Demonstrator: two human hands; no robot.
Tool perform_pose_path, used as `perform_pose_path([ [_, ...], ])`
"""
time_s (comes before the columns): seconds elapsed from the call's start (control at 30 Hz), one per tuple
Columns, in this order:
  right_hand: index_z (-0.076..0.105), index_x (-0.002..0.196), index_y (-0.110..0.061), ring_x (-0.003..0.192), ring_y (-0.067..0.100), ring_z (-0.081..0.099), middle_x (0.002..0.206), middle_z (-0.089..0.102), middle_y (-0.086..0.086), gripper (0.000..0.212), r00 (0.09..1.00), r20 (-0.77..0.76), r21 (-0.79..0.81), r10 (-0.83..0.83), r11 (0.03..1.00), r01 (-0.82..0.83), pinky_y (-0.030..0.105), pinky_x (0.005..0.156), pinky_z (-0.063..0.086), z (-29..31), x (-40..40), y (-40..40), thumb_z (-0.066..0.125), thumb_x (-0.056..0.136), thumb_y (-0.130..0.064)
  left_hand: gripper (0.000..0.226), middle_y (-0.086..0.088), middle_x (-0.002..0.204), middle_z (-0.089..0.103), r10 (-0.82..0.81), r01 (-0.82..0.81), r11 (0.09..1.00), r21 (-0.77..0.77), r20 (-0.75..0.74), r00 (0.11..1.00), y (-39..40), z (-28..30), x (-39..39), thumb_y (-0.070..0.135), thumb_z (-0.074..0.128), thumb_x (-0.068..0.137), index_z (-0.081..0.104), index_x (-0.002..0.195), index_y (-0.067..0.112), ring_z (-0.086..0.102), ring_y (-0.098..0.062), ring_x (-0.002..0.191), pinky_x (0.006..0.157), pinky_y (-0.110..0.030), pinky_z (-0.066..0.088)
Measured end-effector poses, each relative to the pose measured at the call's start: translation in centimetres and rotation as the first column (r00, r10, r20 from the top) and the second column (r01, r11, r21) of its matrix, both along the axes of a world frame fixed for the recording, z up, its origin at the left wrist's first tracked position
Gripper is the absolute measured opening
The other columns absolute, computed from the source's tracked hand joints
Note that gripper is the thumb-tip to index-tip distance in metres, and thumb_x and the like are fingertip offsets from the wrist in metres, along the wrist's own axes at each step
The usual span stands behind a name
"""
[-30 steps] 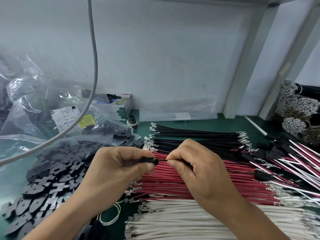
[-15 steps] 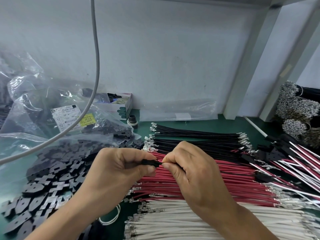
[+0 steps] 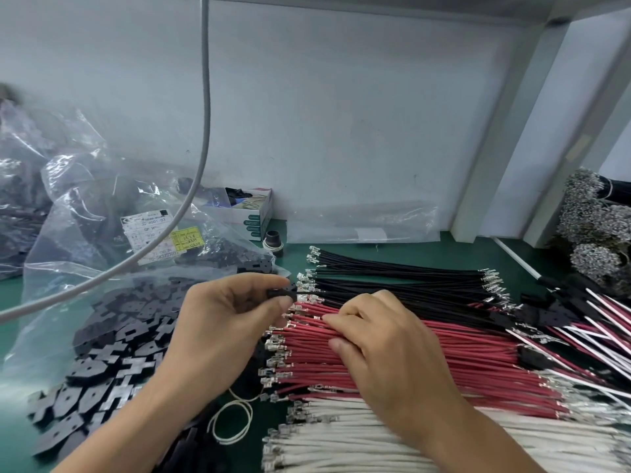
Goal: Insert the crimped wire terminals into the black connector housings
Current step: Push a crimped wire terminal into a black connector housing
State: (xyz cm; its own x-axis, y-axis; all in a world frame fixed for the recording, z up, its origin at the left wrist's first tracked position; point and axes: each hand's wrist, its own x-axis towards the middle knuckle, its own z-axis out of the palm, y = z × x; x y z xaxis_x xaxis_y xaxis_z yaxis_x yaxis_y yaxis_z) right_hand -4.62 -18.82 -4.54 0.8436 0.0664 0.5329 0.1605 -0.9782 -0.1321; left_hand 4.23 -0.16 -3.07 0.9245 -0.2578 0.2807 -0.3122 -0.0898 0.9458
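Our left hand (image 3: 228, 322) pinches a black housing (image 3: 281, 295) with a black wire already in it. Our right hand (image 3: 382, 339), fingers curled, picks at red wires (image 3: 444, 349) beneath it. A snagged neighbouring wire or bent terminal could spoil insertion.

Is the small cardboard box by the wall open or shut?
Open: the small cardboard box has no lid over its top, and dark items show inside.
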Motion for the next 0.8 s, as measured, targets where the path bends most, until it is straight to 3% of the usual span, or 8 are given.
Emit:
perform_pose_path([
  [0.17, 0.072, 0.113, -0.035, 0.093, 0.004, 0.047, 0.094, 0.054, -0.022, 0.020, 0.999, -0.041, 0.100, -0.022, 0.995, 0.026, 0.022, 0.078, 0.044, -0.63, 0.79, -0.22, 0.066, 0.094, -0.040, 0.018, 0.005, 0.077, 0.080, 0.015, -0.015, 0.999, -0.029, -0.019, 1.000, 0.10, 0.01, 0.00, 0.015, 0.084, 0.079, 0.082, 0.089, 0.030, 0.076, -0.010, 0.067, 0.058, -0.008, 0.052],
  [0.33, 0.075, 0.109, -0.036, 0.090, -0.001, 0.047, 0.085, 0.054, -0.022, 0.019, 0.998, -0.063, 0.217, -0.031, 0.975, 0.044, 0.012, 0.070, 0.037, -0.55, 0.97, -0.25, 0.070, 0.091, -0.040, 0.017, 0.002, 0.075, 0.079, 0.027, -0.028, 0.999, -0.033, -0.038, 0.999, 0.09, -0.03, -0.02, 0.016, 0.083, 0.080, 0.081, 0.090, 0.030, 0.076, -0.011, 0.068, 0.060, -0.014, 0.056],
  [0.5, 0.078, 0.095, -0.035, 0.084, 0.000, 0.056, 0.083, 0.059, -0.022, 0.007, 0.999, -0.048, 0.221, -0.027, 0.975, 0.037, 0.011, 0.066, 0.042, 0.21, 0.26, -0.58, 0.073, 0.090, -0.032, 0.019, 0.002, 0.077, 0.080, 0.059, -0.061, 0.996, -0.070, -0.034, 0.998, 0.31, 0.28, 0.16, 0.012, 0.082, 0.081, 0.081, 0.093, 0.027, 0.076, -0.011, 0.070, 0.064, -0.015, 0.059],
  [0.57, 0.076, 0.092, -0.034, 0.088, -0.002, 0.058, 0.088, 0.062, -0.024, 0.006, 0.999, -0.045, 0.234, -0.021, 0.972, 0.031, 0.013, 0.070, 0.046, 0.25, 0.16, -0.92, 0.072, 0.092, -0.031, 0.019, 0.002, 0.079, 0.080, 0.071, -0.074, 0.994, -0.080, -0.039, 0.997, 0.47, 0.41, 0.25, 0.013, 0.081, 0.081, 0.081, 0.094, 0.027, 0.077, -0.013, 0.074, 0.070, -0.023, 0.063],
  [0.7, 0.070, 0.118, -0.037, 0.095, -0.001, 0.052, 0.094, 0.060, -0.023, 0.024, 0.997, -0.075, 0.206, 0.016, 0.978, 0.000, 0.022, 0.077, 0.048, -0.06, 0.59, -0.54, 0.066, 0.095, -0.039, 0.018, 0.001, 0.081, 0.080, 0.075, -0.082, 0.992, -0.098, -0.073, 0.994, 0.50, 0.42, 0.23, 0.014, 0.081, 0.081, 0.081, 0.095, 0.026, 0.078, -0.015, 0.076, 0.071, -0.033, 0.062],
  [0.8, 0.078, 0.102, -0.035, 0.089, 0.001, 0.052, 0.085, 0.058, -0.021, 0.013, 0.998, -0.048, 0.211, 0.031, 0.977, -0.020, 0.021, 0.073, 0.048, 0.16, 0.79, -0.26, 0.072, 0.090, -0.036, 0.017, 0.002, 0.083, 0.081, 0.062, -0.070, 0.993, -0.098, -0.086, 0.994, 0.48, 0.35, 0.15, 0.015, 0.082, 0.080, 0.082, 0.091, 0.028, 0.078, -0.015, 0.077, 0.071, -0.034, 0.059],
])
